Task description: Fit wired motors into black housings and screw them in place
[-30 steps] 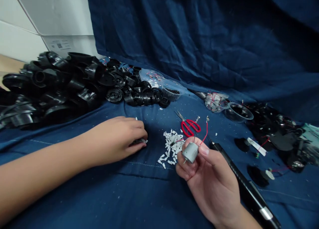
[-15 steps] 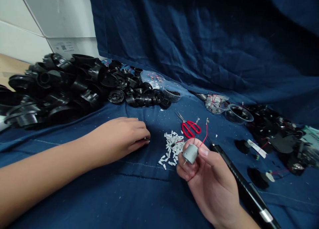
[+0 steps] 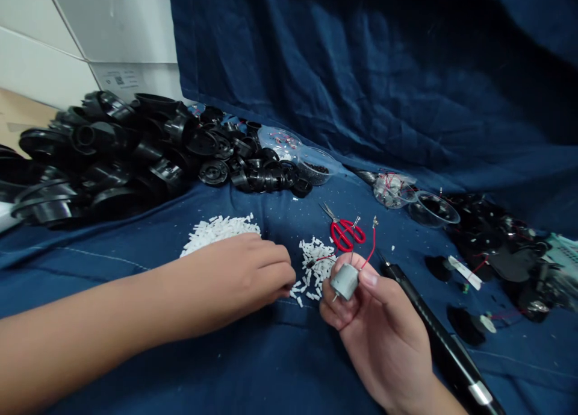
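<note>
- Small DC motor [image 3: 344, 281], silver can, head view: gripped between right hand [image 3: 383, 340] thumb and fingers, above blue cloth [image 3: 226, 361]; red wire [image 3: 372, 246] rises beside it.
- Left hand [image 3: 239, 276]: fingers curled, tips down beside smaller pile of white plastic pieces [image 3: 313, 264]; any grip hidden, cannot tell.
- Larger pile of white plastic pieces [image 3: 217, 233] lies just behind left hand.
- Red-handled scissors [image 3: 344, 234] lie beyond smaller pile.
- Black cylindrical tool [image 3: 433, 336] lies right of right hand (type unclear).
- Heap of black plastic parts [image 3: 121, 150] at far left; clear plastic bowl [image 3: 313, 165] at its right end.
</note>
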Demonstrator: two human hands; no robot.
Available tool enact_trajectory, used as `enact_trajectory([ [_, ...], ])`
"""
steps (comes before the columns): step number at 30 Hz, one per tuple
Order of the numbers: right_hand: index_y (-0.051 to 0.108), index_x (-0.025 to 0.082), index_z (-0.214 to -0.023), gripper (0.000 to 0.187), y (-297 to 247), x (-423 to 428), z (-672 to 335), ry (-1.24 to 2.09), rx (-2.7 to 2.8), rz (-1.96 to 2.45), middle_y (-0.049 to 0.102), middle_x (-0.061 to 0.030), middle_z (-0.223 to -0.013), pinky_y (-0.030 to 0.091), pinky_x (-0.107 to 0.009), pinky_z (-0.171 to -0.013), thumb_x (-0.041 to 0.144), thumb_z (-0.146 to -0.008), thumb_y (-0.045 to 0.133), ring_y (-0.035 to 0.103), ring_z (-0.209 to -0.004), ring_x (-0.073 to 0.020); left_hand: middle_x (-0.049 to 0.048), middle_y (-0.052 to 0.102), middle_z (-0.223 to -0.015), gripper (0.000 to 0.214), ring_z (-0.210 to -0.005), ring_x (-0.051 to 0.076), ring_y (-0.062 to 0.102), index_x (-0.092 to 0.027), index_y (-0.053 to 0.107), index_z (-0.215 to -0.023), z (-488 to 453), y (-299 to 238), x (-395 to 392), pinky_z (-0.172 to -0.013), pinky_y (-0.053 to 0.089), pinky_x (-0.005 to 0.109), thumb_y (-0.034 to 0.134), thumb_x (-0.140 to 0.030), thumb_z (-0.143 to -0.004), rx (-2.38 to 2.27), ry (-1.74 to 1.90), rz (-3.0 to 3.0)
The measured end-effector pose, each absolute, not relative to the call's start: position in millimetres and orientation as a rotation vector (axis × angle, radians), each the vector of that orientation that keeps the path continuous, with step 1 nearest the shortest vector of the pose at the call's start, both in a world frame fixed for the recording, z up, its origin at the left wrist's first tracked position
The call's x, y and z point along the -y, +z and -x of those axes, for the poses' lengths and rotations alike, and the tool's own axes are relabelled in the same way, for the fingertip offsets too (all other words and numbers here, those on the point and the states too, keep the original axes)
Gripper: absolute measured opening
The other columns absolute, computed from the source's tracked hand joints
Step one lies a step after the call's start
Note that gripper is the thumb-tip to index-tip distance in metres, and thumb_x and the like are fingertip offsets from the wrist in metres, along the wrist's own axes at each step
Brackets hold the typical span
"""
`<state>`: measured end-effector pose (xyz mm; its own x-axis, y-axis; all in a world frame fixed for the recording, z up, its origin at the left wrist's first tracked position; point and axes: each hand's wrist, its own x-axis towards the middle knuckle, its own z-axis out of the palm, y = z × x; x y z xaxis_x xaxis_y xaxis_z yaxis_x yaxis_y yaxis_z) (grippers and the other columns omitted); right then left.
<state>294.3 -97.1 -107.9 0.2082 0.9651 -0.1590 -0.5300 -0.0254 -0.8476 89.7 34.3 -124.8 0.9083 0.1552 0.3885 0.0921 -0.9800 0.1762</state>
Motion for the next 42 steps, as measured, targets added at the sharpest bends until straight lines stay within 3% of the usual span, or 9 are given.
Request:
enact_trajectory([
  [12, 0.078, 0.019, -0.093, 0.027, -112.0, 95.4, -293.6, 1.326, 0.547, 0.995, 0.049, 0.0017, -0.071, 0.048, -0.024, -0.058, 0.045, -0.088, 0.079, 0.042, -0.062, -0.0117, 0.0013, 0.072, -0.092, 0.01, -0.081, 0.023, 0.066, -0.022, 0.068, -0.096, -90.4, -134.0, -27.9, -0.08, 0.046, 0.04, 0.07, -0.023, -0.105, -0.133, 0.412, -2.965],
  [22, 0.071, 0.02, -0.086, 0.023, -112.4, 93.9, -297.1, 1.258, 0.481, 0.977, 0.054, 0.0016, -0.072, 0.051, -0.024, -0.059, 0.041, -0.09, 0.08, 0.046, -0.063, -0.0119, 0.0021, 0.069, -0.093, 0.01, -0.078, 0.022, 0.063, -0.021, 0.067, -0.094, -89.3, -131.5, -27.4, -0.076, 0.046, 0.039, 0.069, -0.017, -0.103, -0.181, 0.324, -2.946],
  [31, 0.062, 0.022, -0.074, 0.03, -111.7, 88.3, -298.1, 1.127, 0.377, 1.054, 0.044, 0.0046, -0.068, 0.049, -0.025, -0.057, 0.04, -0.085, 0.083, 0.042, -0.062, -0.0126, 0.0022, 0.068, -0.1, 0.008, -0.082, 0.023, 0.062, -0.022, 0.065, -0.096, -87.8, -131.4, -29.2, -0.078, 0.046, 0.04, 0.066, -0.015, -0.1, -0.197, 0.27, -2.896],
  [42, 0.053, 0.023, -0.069, 0.036, -109.5, 84.2, -301.9, 1.028, 0.315, 1.057, 0.038, 0.0069, -0.067, 0.046, -0.023, -0.053, 0.035, -0.075, 0.087, 0.035, -0.06, -0.0113, 0.0006, 0.068, -0.091, 0.013, -0.078, 0.021, 0.06, -0.023, 0.064, -0.088, -87.1, -131.9, -25.4, -0.079, 0.045, 0.038, 0.07, -0.014, -0.096, -0.187, 0.342, -2.828],
])
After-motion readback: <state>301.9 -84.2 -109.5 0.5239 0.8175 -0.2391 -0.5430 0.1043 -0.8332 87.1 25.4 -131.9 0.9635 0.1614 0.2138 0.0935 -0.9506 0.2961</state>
